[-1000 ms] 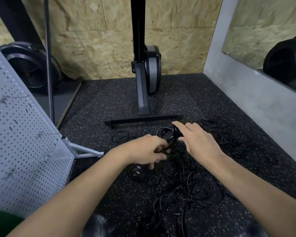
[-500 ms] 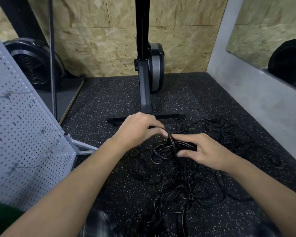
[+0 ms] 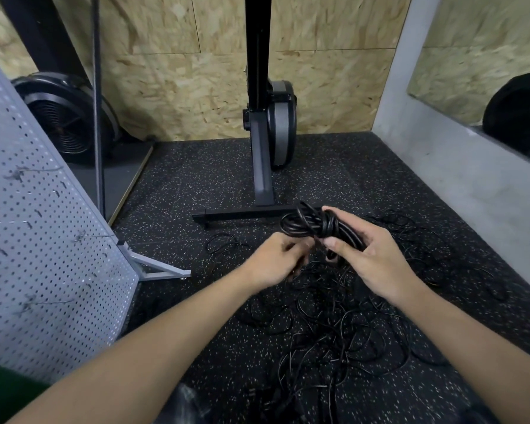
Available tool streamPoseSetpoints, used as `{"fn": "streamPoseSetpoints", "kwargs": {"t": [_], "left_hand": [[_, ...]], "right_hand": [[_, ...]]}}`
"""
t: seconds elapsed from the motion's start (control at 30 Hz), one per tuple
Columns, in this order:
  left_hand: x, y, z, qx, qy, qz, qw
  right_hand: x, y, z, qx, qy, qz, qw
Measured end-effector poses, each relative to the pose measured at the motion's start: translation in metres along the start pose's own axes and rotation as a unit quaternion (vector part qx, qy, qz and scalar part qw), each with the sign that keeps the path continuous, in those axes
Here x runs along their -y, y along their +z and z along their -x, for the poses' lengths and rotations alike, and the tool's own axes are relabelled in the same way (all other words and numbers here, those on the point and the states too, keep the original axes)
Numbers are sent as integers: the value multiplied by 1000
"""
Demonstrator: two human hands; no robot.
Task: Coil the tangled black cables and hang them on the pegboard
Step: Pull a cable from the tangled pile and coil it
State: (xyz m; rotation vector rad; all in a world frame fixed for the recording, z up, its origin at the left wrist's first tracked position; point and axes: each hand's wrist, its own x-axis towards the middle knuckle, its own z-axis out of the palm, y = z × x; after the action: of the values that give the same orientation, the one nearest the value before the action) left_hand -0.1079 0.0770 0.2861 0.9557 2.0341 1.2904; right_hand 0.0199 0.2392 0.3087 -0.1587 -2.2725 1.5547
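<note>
Your one wide-angle head camera looks forward and down, near the speckled floor (image 3: pixel 196 185) at centre; pegboard (image 3: pixel 43 255) at left edge, chipboard wall (image 3: pixel 172 87) along top.

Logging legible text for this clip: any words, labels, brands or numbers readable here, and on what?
None. No word, number or logo can be read on the pegboard, the black machine, the wooden wall, the cable bundle in the right hand, or the loose cables on the floor.
</note>
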Motion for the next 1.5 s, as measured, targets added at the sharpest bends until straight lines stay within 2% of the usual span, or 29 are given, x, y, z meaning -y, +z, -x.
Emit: {"fn": "streamPoseSetpoints", "kwargs": {"t": [0.13,0.27,0.37,0.6,0.77,0.87,1.03,1.23,1.5], "left_hand": [[-16,27,6,-15,43,-177,983],[-24,25,12,-15,65,-227,972],[-35,15,19,-41,137,-245,959],[-43,-10,27,-148,180,-125,964],[-45,-12,26,-187,133,57,972],[-43,-15,22,-200,116,112,966],[-36,-13,18,-193,104,109,970],[-38,-17,18,-138,116,60,982],[-33,-26,10,-197,98,-46,974]], "right_hand": [[-8,1,-2,-55,-17,201,978],[-13,-4,-6,-59,-27,301,951],[-15,-9,-7,-60,-8,336,940],[-8,-2,-7,-62,-41,322,944],[-11,2,-3,-36,-32,279,959],[-9,1,-1,-24,-24,253,967],[-3,4,-1,-10,25,208,978],[0,-1,-1,-37,24,167,985],[1,6,0,-57,9,139,989]]}}
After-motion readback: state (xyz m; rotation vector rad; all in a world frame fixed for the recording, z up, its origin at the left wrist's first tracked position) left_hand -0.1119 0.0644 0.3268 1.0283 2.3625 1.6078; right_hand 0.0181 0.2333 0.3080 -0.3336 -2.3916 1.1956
